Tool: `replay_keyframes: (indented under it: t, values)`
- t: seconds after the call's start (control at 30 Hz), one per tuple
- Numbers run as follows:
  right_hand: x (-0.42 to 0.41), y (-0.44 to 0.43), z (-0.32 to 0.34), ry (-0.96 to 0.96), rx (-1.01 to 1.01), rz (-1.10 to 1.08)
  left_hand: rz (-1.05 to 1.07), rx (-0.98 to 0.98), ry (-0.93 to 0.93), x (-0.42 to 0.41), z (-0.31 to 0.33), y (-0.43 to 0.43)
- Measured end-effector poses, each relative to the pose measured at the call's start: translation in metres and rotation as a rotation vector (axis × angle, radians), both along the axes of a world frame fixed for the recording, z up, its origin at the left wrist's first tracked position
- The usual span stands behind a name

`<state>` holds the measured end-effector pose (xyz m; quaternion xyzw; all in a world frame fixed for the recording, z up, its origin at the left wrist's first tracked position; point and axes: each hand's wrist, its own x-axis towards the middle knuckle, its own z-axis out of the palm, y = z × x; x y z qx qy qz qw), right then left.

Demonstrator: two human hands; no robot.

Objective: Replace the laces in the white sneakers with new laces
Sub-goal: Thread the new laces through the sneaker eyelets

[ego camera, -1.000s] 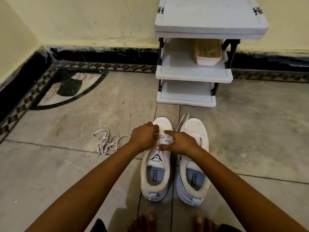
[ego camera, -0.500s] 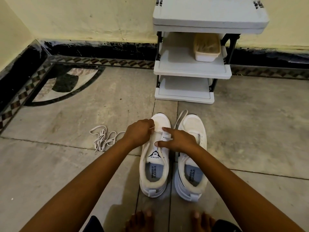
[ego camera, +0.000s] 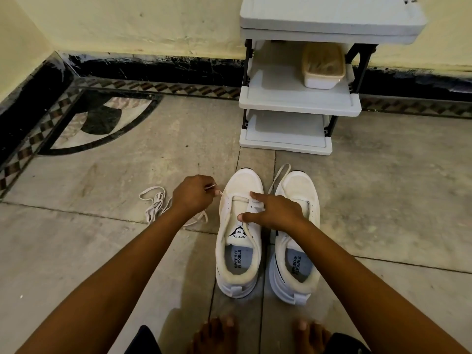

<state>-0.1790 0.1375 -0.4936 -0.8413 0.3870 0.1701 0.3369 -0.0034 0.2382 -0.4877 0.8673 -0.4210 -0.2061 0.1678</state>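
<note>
Bare toes (ego camera: 217, 328) at the bottom edge; just beyond, two white sneakers side by side on the floor (ego camera: 102, 251), heels toward the person; left sneaker (ego camera: 238, 279) and right sneaker (ego camera: 296, 279) near each other, not touching. Right hand (ego camera: 275, 213) reaches across onto the left sneaker, index and thumb fingers (ego camera: 256, 195) straight and spread, pressing its right eyelet row, holding nothing; it hides part of the right sneaker's tongue. A lace (ego camera: 240, 198) crosses the lowest eyelets of the left sneaker; left hand (ego camera: 191, 198) just left of the shoe, fingers curled, pinching that lace's end. Loose tangle of laces (ego camera: 153, 205) on the floor left of that hand, partly hidden by the wrist; one lace strand (ego camera: 279, 175) lies between the two toes. Further off, a grey three-tier rack (ego camera: 298, 102) against the wall (ego camera: 127, 21), a tub (ego camera: 323, 70) on its middle shelf; black skirting (ego camera: 153, 67) behind.
</note>
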Motion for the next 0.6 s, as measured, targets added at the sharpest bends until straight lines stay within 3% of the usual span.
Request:
replay_keyframes:
  t: [0.13,0.27,0.47,0.6]
  values:
    - [-0.003,-0.001,0.001,-0.041,0.043,-0.014,0.001,0.031,0.016,0.005,0.004,0.003]
    - [-0.011,-0.007,0.017,-0.312,0.168,-0.258,0.042,0.069,0.041,0.007,0.024,0.003]
    - [-0.012,-0.011,0.085,-0.705,0.27,-0.547,0.114,-0.115,0.469,-0.004,0.105,-0.006]
    - [0.001,-0.01,0.154,-0.898,0.272,-0.523,0.165,-0.359,0.537,-0.007,0.176,-0.014]
